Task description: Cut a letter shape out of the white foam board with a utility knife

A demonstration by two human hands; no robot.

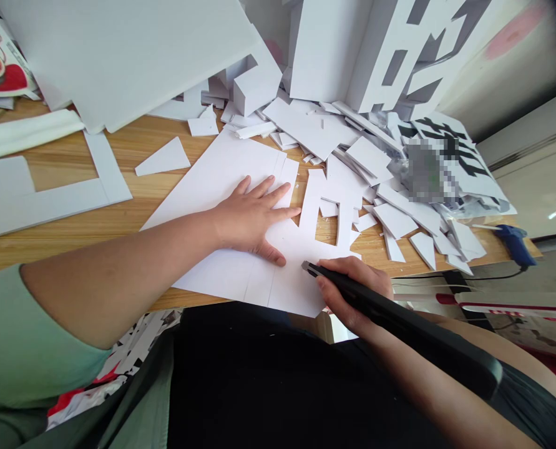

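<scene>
A large white foam board sheet (pixel 221 268), scored with faint lines, lies at the front edge of the wooden table. Spread flat on it is my left hand (pixel 256 218), fingers apart and pressing the board. My right hand (pixel 359 284) grips a black utility knife (pixel 380 312), its tip just over the board to the right of my left thumb. Whether the blade touches the surface I cannot tell. Beyond my left fingertips, a white piece with a rectangular opening (pixel 309 199) lies beside the sheet.
White offcuts (pixel 306 128) are heaped behind the sheet. White box-like structures (pixel 329 50) stand at the back. At far right lies a blue glue gun (pixel 515 243) with its cord. An L-shaped white piece (pixel 67 193) and a small wedge (pixel 164 157) rest on the left.
</scene>
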